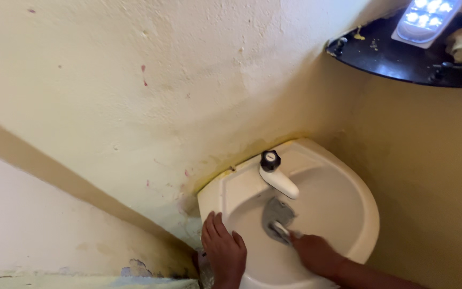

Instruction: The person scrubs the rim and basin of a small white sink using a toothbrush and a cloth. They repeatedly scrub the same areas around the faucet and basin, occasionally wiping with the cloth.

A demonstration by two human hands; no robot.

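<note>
The left hand lies flat and open on the rim of one white corner sink, gripping nothing. Just right of it, inside the bowl, the right hand is closed on one grey scrubber. Beyond them stands one white tap with a black knob. Farthest off, one dark corner shelf carries one lit lamp.

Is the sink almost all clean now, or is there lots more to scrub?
Most of the white sink already looks clean and pale. In hand: the right hand presses a scrubber on a grey patch below the tap, while the left hand rests on the rim. Left: that grey patch and the yellowish line where the sink meets the wall.
</note>
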